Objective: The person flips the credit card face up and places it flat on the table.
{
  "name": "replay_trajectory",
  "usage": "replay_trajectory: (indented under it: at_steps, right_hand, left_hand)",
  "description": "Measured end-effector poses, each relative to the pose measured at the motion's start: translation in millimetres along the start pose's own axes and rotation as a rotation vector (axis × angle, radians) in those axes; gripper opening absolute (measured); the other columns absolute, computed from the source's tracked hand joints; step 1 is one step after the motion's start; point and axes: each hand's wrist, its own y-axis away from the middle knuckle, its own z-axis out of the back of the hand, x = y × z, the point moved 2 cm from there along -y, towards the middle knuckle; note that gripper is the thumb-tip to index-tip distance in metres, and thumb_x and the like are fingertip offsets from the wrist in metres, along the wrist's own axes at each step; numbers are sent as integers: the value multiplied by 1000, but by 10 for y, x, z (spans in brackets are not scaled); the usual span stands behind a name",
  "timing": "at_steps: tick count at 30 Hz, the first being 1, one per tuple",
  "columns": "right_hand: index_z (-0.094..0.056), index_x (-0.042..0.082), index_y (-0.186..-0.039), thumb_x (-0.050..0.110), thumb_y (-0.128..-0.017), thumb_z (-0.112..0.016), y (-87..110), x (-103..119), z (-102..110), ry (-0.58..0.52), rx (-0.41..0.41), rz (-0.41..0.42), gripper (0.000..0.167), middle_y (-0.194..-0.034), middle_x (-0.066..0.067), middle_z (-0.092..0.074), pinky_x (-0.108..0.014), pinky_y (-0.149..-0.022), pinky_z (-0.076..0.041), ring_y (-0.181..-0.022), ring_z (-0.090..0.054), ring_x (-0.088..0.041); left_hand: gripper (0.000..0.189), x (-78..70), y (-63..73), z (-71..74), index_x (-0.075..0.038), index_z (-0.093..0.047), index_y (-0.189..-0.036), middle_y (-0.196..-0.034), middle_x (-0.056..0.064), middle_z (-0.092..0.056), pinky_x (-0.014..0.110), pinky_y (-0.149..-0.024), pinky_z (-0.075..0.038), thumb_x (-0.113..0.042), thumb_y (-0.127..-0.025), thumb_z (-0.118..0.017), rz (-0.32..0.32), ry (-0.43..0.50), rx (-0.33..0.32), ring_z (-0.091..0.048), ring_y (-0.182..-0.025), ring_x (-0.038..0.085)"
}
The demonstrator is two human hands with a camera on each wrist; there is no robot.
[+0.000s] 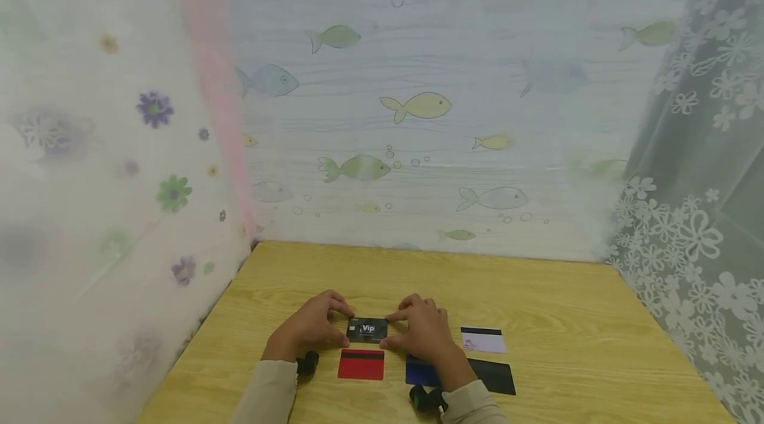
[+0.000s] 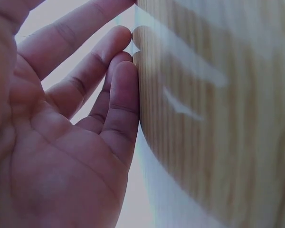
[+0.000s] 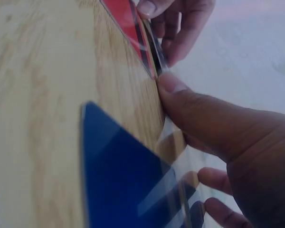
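Observation:
A black card [image 1: 370, 332] printed "Vip" lies on the wooden table between both hands in the head view. My left hand [image 1: 313, 323] holds its left end, thumb at the near corner and index finger at the far one. At the opposite end, my right hand [image 1: 425, 328] grips the two right corners likewise. Just in front lies a red card [image 1: 361, 369] with a dark stripe. A blue card [image 3: 118, 175] lies below my right hand in the right wrist view. The left wrist view shows my left palm [image 2: 71, 147] and fingers resting against the tabletop, the card hidden there.
To the right lie a white card [image 1: 483, 342] with a black stripe and a plain black card [image 1: 498, 379], partly behind my right wrist. The wooden table [image 1: 573, 318] meets a fish-patterned curtain [image 1: 418, 212] at its back edge.

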Motion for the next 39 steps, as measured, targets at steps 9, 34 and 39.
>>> replay_trajectory:
  at_steps: [9, 34, 39]
  right_hand:
    - [-77, 43, -120, 68, -74, -83, -2, 14, -2, 31, 9, -27, 53, -130, 2, -60, -59, -88, -41, -114, -54, -30]
    - [-76, 38, -121, 65, -79, -80, 18, -82, 140, 49, 38, 39, 50, -130, 0, -64, -64, -89, -43, -116, -58, -35]
    - [-78, 36, -117, 62, -80, -81, 15, -152, 248, 70, 25, 58, 45, -127, 1, -66, -62, -84, -45, -114, -60, -34]
  left_hand:
    - [50, 2, 13, 2, -26, -75, -113, -135, -6, -54, 57, -107, -44, -19, -69, -98, -5, -10, 1, -48, -133, 33]
    - [52, -149, -30, -54, -14, -74, -123, -125, 1, -62, 55, -105, -48, -28, -77, -93, -113, -170, -7, -59, -124, 29]
    - [50, -284, -109, -165, -9, -74, -121, -119, 1, -64, 51, -100, -51, -28, -78, -92, -188, -243, -3, -60, -114, 25]
